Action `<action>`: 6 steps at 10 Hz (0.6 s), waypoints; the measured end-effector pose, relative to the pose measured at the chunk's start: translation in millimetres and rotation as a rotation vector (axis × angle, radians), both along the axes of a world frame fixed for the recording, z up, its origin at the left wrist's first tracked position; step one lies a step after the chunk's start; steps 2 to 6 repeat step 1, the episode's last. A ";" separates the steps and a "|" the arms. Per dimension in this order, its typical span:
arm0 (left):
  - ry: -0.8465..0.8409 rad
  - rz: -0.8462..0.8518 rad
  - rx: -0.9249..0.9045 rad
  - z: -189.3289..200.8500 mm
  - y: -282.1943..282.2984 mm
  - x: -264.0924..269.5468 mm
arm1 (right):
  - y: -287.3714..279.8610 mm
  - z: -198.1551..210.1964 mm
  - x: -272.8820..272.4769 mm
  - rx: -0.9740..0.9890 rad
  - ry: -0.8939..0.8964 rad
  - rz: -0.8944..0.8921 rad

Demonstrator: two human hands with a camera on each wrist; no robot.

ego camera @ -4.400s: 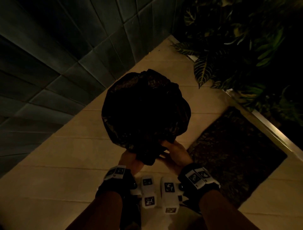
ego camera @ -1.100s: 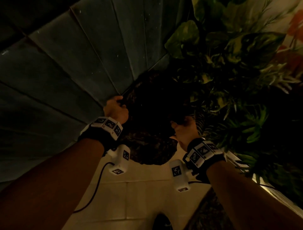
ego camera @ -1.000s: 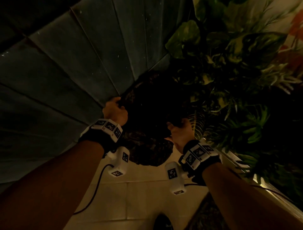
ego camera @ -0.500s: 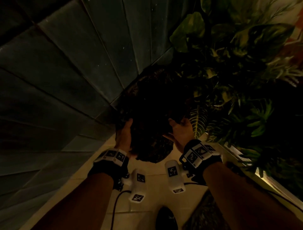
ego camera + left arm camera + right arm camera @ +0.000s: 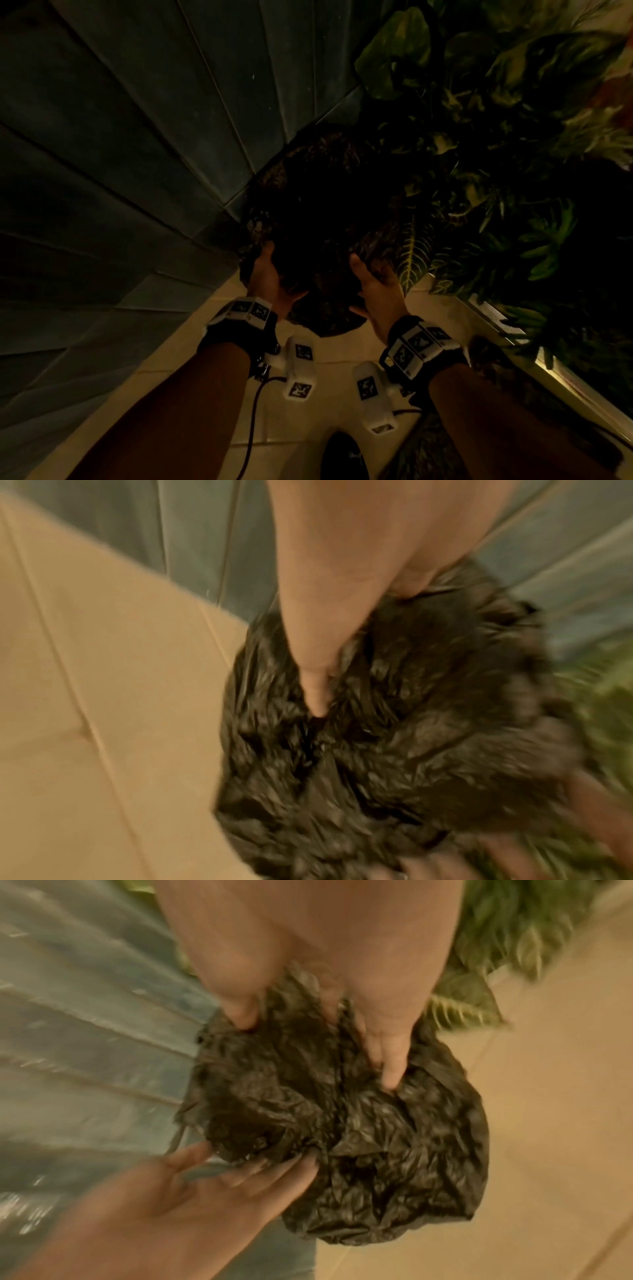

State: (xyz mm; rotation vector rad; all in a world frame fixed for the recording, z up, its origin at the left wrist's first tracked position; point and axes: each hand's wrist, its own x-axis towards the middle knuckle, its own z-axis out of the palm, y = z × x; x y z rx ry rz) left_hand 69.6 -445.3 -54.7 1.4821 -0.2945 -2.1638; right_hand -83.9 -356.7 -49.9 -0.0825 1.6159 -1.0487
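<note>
A full, crinkled black plastic bag sits between my two hands in the corner where the wall meets the plants. My left hand lies flat on the bag's lower left side. Its thumb is straight and pressed into the plastic, and its fingers are spread against the bag. My right hand holds the lower right side. Its thumb and a finger dig into the plastic, with a fold bunched between them. I cannot tell whether the bag touches the floor.
A grey tiled wall rises on the left. Leafy plants crowd the right behind a metal edge. Beige floor tiles run below my wrists, with a dark mat and a dark shoe near the bottom.
My left hand slid from the bag's upper left down to its lower left side and flattened. The bag and both hands came lower in the corner. Earlier I held the bag over the floor.
</note>
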 end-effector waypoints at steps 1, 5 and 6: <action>-0.235 -0.098 0.026 22.2 13.7 5.0 | 10.3 17.6 -1.2 0.021 0.148 0.024; -0.235 -0.098 0.026 22.2 13.7 5.0 | 10.3 17.6 -1.2 0.021 0.148 0.024; -0.235 -0.098 0.026 22.2 13.7 5.0 | 10.3 17.6 -1.2 0.021 0.148 0.024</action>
